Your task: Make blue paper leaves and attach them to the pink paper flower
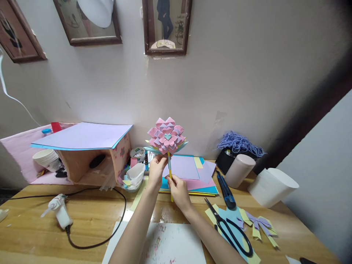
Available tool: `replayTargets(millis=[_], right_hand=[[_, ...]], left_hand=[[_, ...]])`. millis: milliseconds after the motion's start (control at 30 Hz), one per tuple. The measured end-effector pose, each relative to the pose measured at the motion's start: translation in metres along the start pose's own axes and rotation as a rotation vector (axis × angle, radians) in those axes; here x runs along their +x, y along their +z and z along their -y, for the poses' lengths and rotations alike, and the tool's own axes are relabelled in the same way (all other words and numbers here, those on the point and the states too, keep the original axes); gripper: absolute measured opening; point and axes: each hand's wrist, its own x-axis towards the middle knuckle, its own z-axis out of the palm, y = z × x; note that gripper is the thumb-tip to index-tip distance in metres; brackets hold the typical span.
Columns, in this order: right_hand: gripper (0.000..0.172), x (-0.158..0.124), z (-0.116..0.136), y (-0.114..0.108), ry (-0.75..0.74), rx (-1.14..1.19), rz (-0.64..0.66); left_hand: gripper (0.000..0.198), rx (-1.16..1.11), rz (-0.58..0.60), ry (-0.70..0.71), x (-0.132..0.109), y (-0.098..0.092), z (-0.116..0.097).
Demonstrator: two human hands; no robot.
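A folded paper flower (pixel 167 137) stands upright in front of me, with layered pink and lilac petals and a small teal heart at its centre. Pale blue and yellow paper leaves (pixel 180 147) spread beneath the bloom. Its yellow and grey-blue stem (pixel 169 167) runs down between my hands. My left hand (pixel 157 169) pinches the stem just under the flower. Lower down, the fingers of my right hand (pixel 177 189) are closed round the same stem.
Scissors (pixel 228 227), a blue utility knife (pixel 226 190) and paper scraps lie at right. A glue gun (pixel 61 212) with its black cord rests at left. Behind are stacked coloured paper (pixel 184 168), a box shelf (pixel 121 157), blue yarn (pixel 239 143) and paper rolls (pixel 272 187). A stained white sheet (pixel 167 244) lies in front.
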Motion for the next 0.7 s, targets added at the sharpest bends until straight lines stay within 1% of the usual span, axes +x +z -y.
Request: replayTargets(millis=[233,700], right_hand=[[0.032,0.0008,0.0015,-0.0001,-0.007,-0.001,-0.006],[0.032,0.0019,-0.0029,-0.0013,-0.012,-0.015,-0.026]], left_hand=[[0.016,-0.006,-0.012,0.003,0.0014,-0.0023,0.0033],[0.018,0.007,-0.01,0.001,0.0006,0.0001,0.0024]])
